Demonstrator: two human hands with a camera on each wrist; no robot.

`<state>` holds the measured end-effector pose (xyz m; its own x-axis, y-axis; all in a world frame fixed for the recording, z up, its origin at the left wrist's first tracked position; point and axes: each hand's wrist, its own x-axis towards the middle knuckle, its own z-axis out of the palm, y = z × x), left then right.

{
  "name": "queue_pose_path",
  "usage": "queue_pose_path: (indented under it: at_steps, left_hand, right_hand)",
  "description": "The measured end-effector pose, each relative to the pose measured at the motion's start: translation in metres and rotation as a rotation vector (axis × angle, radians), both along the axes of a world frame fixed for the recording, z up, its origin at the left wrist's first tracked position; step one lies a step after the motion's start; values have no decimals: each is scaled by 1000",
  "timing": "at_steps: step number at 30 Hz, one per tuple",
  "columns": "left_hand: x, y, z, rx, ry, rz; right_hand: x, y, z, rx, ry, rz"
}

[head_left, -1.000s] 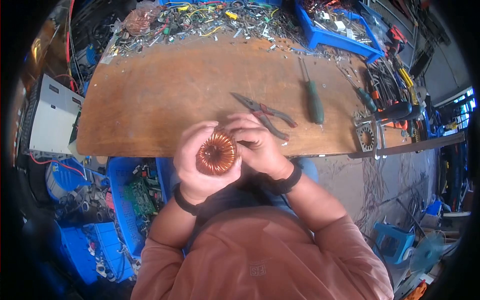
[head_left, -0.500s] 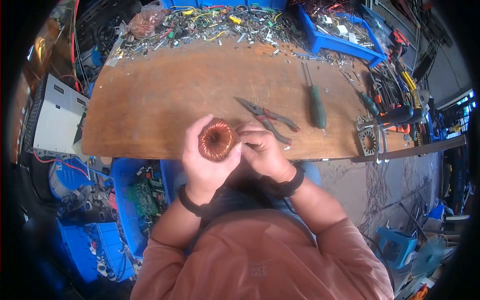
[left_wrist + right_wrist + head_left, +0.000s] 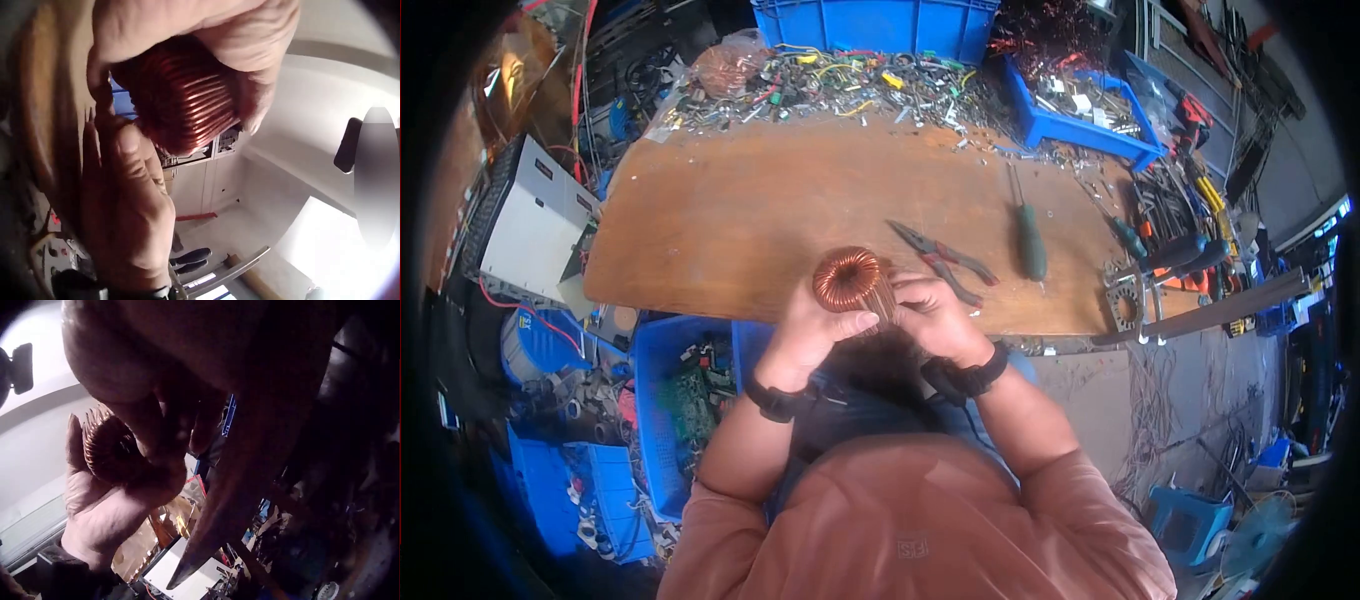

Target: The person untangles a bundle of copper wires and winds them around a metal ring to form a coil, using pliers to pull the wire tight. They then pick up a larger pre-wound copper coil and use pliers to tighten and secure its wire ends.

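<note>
A ring-shaped coil wound with thick copper wire is held above the table's front edge. My left hand grips it from the left and below, thumb across its side. In the left wrist view the ridged windings show between that hand's fingers. My right hand is at the coil's right side, its curled fingers and thumb pinching at the windings' edge. What exactly lies between these fingertips is hidden. In the right wrist view the coil rests against the left palm, with right fingertips at its rim.
Pliers and a green-handled screwdriver lie on the wooden table beyond the hands. Scrap pieces heap along the back, near a blue tray. More tools crowd the right end; a blue crate stands below left.
My left hand has turned the coil so that its ring face tilts upward and its wound side shows. Both hands stay together at the coil; the head view has shifted slightly.
</note>
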<state>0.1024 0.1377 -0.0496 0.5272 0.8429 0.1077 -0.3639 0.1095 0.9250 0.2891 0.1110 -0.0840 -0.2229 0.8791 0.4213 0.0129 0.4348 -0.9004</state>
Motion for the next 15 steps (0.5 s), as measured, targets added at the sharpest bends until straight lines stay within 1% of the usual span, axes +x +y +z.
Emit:
queue_pose_path:
  at_steps: [1, 3, 6, 7, 10, 13, 15]
  left_hand:
    - [3, -5, -2, -66, -41, 39]
    - [0, -9, -1, -108, -112, 13]
    - [-4, -15, 11, -122, -183, 3]
    - [-5, -17, 15, -121, -198, 4]
    - [-5, -21, 16, -27, -135, 132]
    - [-5, -26, 22, -7, -132, 187]
    - [-5, -29, 25, -67, -171, 210]
  right_hand:
    - [0, 0, 3, -36, -26, 14]
    - [-1, -4, 7, -115, -81, 42]
    - [-8, -8, 17, -166, -65, 60]
    - [-10, -11, 28, -215, -47, 64]
    - [-18, -9, 33, -187, 111, 122]
    - [-22, -16, 36, -361, 45, 25]
    - [-18, -15, 31, -445, 73, 36]
